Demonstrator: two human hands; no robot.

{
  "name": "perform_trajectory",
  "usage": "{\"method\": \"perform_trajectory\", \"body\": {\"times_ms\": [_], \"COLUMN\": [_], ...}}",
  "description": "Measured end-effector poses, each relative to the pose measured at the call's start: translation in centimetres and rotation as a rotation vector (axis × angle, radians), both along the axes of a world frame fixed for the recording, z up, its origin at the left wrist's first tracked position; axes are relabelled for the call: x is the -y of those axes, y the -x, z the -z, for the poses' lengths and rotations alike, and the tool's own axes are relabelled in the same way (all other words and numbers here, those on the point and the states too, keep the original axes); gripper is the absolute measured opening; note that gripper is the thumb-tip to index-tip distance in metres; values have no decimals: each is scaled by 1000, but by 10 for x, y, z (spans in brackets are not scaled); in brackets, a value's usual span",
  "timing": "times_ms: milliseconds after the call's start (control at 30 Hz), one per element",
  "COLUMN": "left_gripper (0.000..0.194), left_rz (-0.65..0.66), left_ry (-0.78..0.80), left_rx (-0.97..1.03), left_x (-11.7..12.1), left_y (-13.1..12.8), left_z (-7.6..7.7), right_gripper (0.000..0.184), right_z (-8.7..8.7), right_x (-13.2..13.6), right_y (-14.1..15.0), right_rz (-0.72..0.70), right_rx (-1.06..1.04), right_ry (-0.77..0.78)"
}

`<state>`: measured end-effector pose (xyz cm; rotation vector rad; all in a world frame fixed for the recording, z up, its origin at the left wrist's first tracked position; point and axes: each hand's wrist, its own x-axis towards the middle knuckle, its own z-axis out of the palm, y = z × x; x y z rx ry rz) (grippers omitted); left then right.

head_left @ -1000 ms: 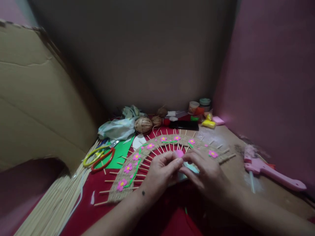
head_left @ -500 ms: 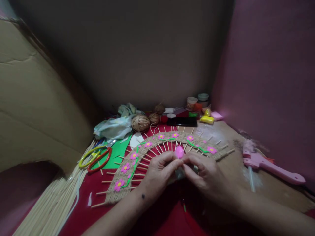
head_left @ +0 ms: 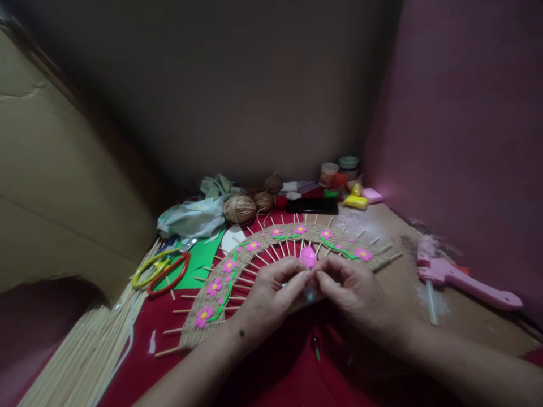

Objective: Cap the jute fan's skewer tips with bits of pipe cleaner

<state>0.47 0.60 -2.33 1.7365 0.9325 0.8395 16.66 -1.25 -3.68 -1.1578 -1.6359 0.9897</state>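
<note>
My left hand and my right hand meet in the middle, thumbs and fingers pinched together. Between them is a small packet of pink clay; its pink lump sticks up above the fingertips, and clear wrapping shows below. Just beyond my hands lies a woven twine arch on thin wooden sticks that jut out both sides. Pink clay flowers with yellow centres and a green clay vine decorate it. My forearms and hands hide part of the arch's inner side.
Scissors with yellow and red handles lie on green sheet at left, beside a stick bundle. Behind are twine balls, a black phone and yellow clay packets. A pink glue gun rests right; cardboard stands left.
Both hands have drawn closer together, with the fingertips now pinching just below the pink lump, which shows more fully. The whole view has shifted slightly; the arch stays put.
</note>
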Motion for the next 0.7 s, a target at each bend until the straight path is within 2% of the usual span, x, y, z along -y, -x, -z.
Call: {"method": "perform_trajectory", "body": {"times_ms": [167,300,433,700], "left_gripper": [20,18,16,21], "left_rz": [20,42,44,-40], "left_ry": [29,-42,-148,-253], "left_rx": [-2,-52,-112,-167], "left_x": [0,1,3,4], "left_y": [1,0,-2,-6], "left_z": [2,5,4,4], "right_gripper": [14,16,17,9], "right_z": [-4,-10,-8,3], "right_x": [1,2,0,-2], "right_y": [1,4,4,1], "right_rz": [-24,-42,-12,39], "right_rx": [-8,7,19,202], "right_ry": [-37,-5,8,-179]}}
